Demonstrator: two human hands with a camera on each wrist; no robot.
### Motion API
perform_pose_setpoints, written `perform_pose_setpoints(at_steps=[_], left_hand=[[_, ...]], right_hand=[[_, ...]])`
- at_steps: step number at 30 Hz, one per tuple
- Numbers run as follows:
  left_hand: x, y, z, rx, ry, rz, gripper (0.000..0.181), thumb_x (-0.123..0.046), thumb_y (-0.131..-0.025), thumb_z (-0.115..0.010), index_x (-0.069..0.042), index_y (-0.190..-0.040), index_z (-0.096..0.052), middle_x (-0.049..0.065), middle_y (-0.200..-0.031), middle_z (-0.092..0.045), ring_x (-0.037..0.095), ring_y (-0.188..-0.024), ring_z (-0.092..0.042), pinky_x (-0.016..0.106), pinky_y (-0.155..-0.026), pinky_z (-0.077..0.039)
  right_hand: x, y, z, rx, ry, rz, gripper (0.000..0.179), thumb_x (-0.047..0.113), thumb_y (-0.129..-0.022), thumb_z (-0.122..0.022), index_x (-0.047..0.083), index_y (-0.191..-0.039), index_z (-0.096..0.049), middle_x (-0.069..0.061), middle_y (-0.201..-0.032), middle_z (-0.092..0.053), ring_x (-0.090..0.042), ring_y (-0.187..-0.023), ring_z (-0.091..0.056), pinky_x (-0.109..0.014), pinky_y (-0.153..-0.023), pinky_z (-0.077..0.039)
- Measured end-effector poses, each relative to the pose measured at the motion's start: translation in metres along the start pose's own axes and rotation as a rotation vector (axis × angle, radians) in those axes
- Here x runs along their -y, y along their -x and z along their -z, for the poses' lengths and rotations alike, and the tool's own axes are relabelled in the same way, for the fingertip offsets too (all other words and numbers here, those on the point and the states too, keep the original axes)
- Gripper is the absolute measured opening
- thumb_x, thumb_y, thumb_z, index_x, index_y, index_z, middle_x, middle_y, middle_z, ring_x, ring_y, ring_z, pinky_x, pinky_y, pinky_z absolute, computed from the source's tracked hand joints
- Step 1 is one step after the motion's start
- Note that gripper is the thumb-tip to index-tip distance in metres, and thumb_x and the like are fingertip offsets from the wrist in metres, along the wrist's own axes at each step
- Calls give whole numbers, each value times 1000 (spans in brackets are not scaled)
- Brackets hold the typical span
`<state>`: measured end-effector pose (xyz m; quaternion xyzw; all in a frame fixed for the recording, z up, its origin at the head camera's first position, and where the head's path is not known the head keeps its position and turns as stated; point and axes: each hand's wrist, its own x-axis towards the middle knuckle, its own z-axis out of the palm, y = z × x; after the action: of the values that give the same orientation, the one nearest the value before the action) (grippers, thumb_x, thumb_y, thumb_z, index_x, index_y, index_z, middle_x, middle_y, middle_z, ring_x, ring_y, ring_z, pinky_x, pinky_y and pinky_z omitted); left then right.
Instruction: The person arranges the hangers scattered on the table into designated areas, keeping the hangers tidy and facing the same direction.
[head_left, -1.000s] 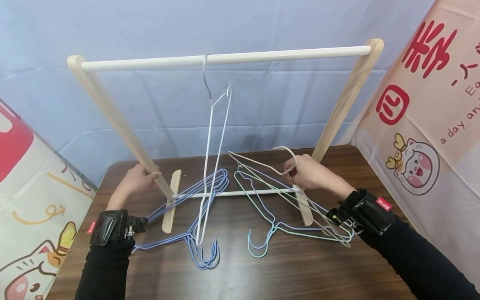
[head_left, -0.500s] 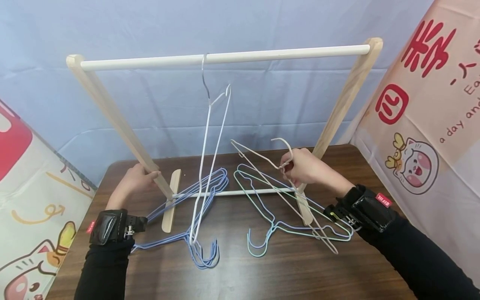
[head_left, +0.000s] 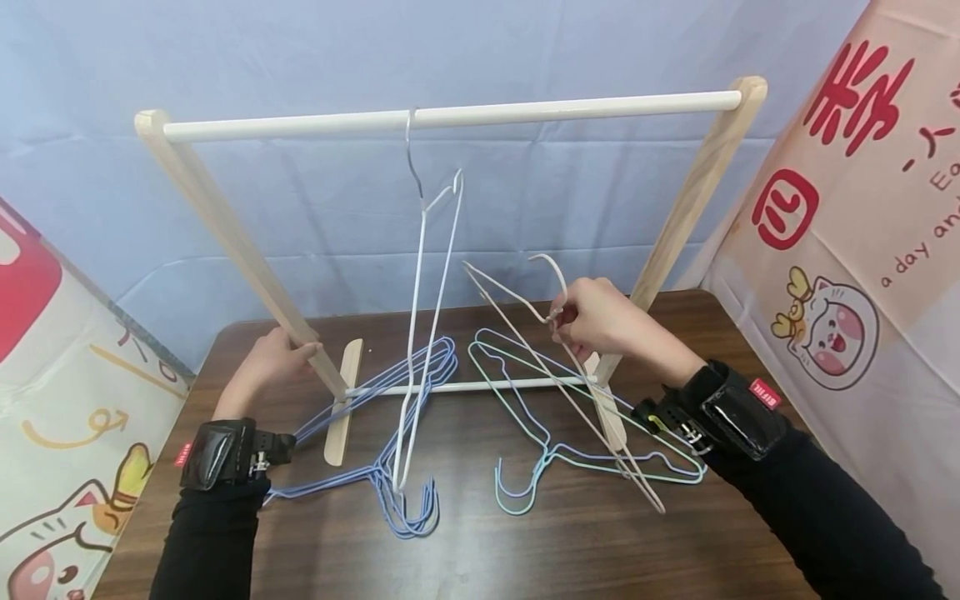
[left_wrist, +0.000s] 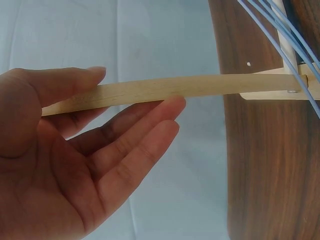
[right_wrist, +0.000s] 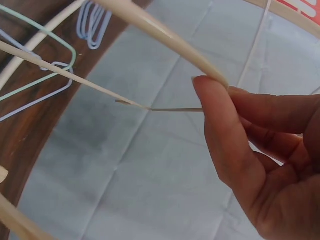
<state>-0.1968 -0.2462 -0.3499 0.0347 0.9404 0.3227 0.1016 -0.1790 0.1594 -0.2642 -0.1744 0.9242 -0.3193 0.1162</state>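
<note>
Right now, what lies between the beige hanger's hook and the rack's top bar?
In the head view, the stretch between the beige hanger's hook and the top bar is bare; only the pale blue backdrop shows behind.

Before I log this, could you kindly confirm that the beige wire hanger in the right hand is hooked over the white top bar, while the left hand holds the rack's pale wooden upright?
The beige wire hanger isn't on the white top bar; the head view shows its hook free below the bar. The right hand does hold it, the left hand the pale wooden upright.
</note>
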Motion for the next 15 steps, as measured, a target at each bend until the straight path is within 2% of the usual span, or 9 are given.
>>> perform_pose_setpoints(at_steps=[5,11,15], left_hand=[[-1,1,0,4,4,0,40,-19,-95,-47,12,-120,-50,25,-93,-64,26,-77,-65,36,-68,-49],[-2,1,0,1,-3,-7,39,-18,-94,-47,12,-119,-50,24,-90,-65,31,-79,-65,35,-66,-48],[-3,2,0,-1,-7,-14,39,-18,-95,-47,12,-119,-50,25,-92,-64,30,-79,-65,37,-68,-48]], right_hand=[[13,0,7,-13,1,18,10,-6,-80,-57,-1,-80,-66,-3,-63,-64,-14,-50,-60,-28,-49,-51],[27,2,15,-28,0,27,11,-4,-81,-56,0,-80,-66,-3,-65,-65,-14,-50,-60,-28,-50,-51],[33,3,20,-42,11,37,8,-3,-81,-57,0,-80,-65,-3,-64,-64,-14,-50,-60,-28,-50,-51]])
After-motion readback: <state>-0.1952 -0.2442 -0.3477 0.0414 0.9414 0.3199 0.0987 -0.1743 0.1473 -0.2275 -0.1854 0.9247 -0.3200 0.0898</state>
